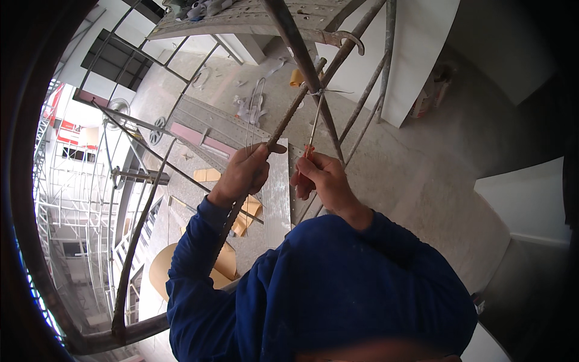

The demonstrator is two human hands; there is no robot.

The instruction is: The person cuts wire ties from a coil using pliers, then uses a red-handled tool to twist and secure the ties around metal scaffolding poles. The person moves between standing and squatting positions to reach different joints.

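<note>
My left hand is closed around a ribbed steel bar that runs up to a scaffold pole. Thin bent wires stick up from the same hand in long loops. In my right hand is a screwdriver-like tool with an orange handle and a slim metal shaft. Its tip reaches a twist of tie wire where bar and pole cross; whether the tip is hooked into the wire is too small to tell.
Scaffold tubes cross around me. A perforated metal platform holds items at the top. Far below, the concrete floor carries planks, brown sheets and scraps. A white wall stands at the upper right.
</note>
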